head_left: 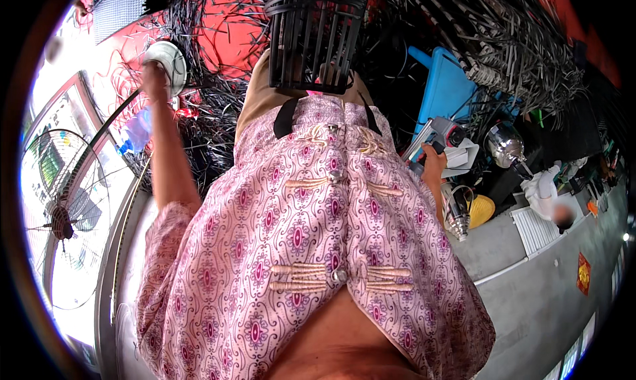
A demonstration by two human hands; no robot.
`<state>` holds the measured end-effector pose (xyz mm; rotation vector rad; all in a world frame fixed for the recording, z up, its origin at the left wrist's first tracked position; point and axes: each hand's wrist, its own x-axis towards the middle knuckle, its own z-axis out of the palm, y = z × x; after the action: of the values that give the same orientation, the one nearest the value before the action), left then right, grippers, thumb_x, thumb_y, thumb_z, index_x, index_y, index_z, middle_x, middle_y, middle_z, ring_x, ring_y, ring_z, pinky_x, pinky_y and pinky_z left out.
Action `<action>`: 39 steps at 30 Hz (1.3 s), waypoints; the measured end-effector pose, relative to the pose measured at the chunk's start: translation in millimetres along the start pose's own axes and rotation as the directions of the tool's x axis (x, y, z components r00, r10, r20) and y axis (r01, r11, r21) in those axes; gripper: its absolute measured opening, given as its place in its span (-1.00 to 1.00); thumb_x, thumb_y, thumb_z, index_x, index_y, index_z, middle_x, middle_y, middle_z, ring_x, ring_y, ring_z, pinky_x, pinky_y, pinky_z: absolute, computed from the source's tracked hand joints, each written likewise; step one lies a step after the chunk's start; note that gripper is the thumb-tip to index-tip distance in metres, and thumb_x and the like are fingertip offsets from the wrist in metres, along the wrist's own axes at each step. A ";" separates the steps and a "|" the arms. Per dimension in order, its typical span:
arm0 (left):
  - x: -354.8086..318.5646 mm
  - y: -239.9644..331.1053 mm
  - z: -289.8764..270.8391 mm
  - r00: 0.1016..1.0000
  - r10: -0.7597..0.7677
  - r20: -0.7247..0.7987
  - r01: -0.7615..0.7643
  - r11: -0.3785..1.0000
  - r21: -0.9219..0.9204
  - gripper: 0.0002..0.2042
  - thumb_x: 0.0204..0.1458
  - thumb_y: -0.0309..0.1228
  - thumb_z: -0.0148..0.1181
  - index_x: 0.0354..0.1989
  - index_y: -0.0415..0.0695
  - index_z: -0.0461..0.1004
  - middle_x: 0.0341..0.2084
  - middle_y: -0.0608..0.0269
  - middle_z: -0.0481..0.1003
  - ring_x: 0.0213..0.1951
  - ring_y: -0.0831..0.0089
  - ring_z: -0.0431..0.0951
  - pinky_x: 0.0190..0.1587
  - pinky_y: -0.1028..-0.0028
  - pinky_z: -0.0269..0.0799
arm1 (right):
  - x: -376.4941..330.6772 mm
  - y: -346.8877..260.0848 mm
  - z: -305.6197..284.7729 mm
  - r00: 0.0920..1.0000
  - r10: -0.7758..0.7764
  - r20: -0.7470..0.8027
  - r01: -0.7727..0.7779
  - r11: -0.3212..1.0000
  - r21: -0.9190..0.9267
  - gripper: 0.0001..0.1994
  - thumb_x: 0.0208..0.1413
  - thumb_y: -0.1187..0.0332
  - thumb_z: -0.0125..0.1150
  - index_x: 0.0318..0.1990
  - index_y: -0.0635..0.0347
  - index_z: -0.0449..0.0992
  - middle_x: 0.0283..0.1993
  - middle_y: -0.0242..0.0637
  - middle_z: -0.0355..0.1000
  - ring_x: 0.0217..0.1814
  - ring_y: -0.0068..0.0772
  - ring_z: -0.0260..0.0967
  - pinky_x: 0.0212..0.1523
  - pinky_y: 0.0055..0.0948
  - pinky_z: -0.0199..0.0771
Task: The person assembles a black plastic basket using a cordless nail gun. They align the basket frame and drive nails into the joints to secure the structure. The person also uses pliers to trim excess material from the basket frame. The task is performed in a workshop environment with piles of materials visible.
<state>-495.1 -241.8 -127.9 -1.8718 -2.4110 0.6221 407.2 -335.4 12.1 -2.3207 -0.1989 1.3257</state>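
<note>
White round cap [169,62] sits against left hand [154,75] fingers.

At your nine o'clock stands a wire-guarded fan [63,221]; at twelve, a black slatted basket [311,36]; at two, a blue plastic panel [447,89] beside tangled black cables [517,49].

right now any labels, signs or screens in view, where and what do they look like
Sign: far right on the grey surface, small red diamond with gold marks.
Panels: lower right edge, row of pale bluish rectangles, too small to tell what they are.
No packages or lit screens show clearly.
</note>
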 end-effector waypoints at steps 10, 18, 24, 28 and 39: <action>45.7 68.0 -239.8 0.960 -0.244 -0.134 -0.070 0.252 -0.965 -0.61 0.29 -0.20 -0.14 0.12 -0.23 0.33 -0.04 0.29 0.38 -0.02 0.47 0.39 0.09 0.50 0.25 | 19.1 -13.6 38.2 0.998 -0.038 -0.041 0.043 0.993 0.109 -0.82 -0.11 0.45 0.34 -0.40 0.27 0.44 -0.61 -0.35 0.35 -0.63 -0.50 0.31 -0.60 -0.45 0.34; -67.8 438.2 -336.7 0.756 0.564 0.332 0.616 -0.440 -0.654 -0.78 0.15 -0.24 0.13 -0.39 -0.13 0.49 -0.63 0.43 0.41 -0.70 0.74 0.13 -0.64 0.65 -0.06 | -28.1 -48.2 40.6 0.994 -0.108 -0.006 0.108 0.994 0.003 -0.80 -0.12 0.44 0.37 -0.40 0.28 0.43 -0.62 -0.33 0.37 -0.67 -0.52 0.30 -0.61 -0.48 0.30; -69.1 436.8 -329.8 0.609 0.680 0.409 0.752 -0.330 -0.571 -0.77 0.16 -0.23 0.14 -0.32 -0.16 0.52 -0.63 0.36 0.46 -0.72 0.73 0.14 -0.65 0.65 -0.02 | -41.1 -57.5 44.4 0.988 -0.155 0.020 0.155 0.987 -0.037 -0.75 -0.13 0.41 0.39 -0.35 0.28 0.43 -0.62 -0.36 0.37 -0.65 -0.57 0.27 -0.58 -0.53 0.28; -69.4 439.0 -323.2 0.628 0.624 0.465 0.704 -0.201 -0.681 -0.84 0.14 -0.31 0.14 -0.30 -0.12 0.54 -0.59 0.38 0.46 -0.64 0.72 0.27 -0.58 0.66 0.14 | -51.6 -77.9 56.0 0.983 -0.177 0.056 0.182 0.978 -0.103 -0.76 -0.13 0.40 0.40 -0.36 0.26 0.44 -0.63 -0.41 0.36 -0.66 -0.62 0.24 -0.57 -0.56 0.26; -24.7 451.4 -278.8 0.897 0.438 0.055 -0.149 0.417 -0.896 -0.62 -0.02 -0.09 0.22 -0.44 -0.25 0.55 -0.61 -0.04 0.50 -0.45 0.05 0.56 -0.35 0.24 0.46 | -69.4 -108.9 96.0 0.865 -0.445 0.234 0.496 0.831 -0.252 -0.78 -0.15 0.41 0.44 -0.41 0.30 0.50 -0.50 -0.42 0.46 -0.51 -0.58 0.37 -0.43 -0.52 0.38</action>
<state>1.8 -93.7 -12.7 -2.7724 -2.8883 -0.6380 300.3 -232.4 74.3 -2.1815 -1.0328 1.2887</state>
